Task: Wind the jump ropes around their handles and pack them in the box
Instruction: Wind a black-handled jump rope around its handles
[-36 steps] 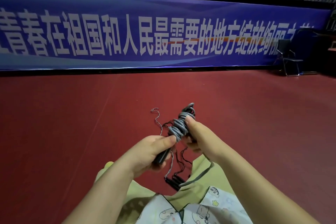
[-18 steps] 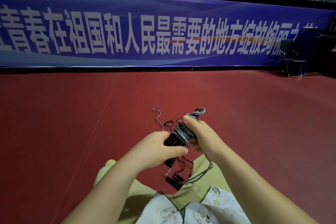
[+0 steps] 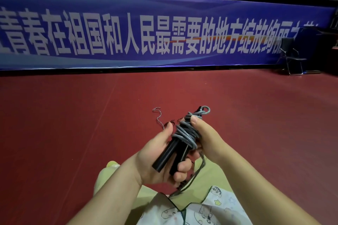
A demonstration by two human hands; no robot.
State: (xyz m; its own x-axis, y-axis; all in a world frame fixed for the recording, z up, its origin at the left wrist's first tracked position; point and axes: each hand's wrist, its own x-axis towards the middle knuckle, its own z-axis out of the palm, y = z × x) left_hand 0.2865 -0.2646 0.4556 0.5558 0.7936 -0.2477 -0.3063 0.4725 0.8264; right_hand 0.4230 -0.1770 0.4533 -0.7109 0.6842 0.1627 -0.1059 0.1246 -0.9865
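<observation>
Hands [image 3: 157, 157] gripping handles [image 3: 168, 157], rope [image 3: 186, 133] wound

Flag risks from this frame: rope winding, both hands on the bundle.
1. The grey rope coils sit loose and uneven over the black handles; with only the right hand thumb pressing them, they may slip off.
2. A rope tail hangs unwound toward the lap and may snag on clothing.
3. The left hand grips the handles near their bare ends, so the bundle could twist.
</observation>
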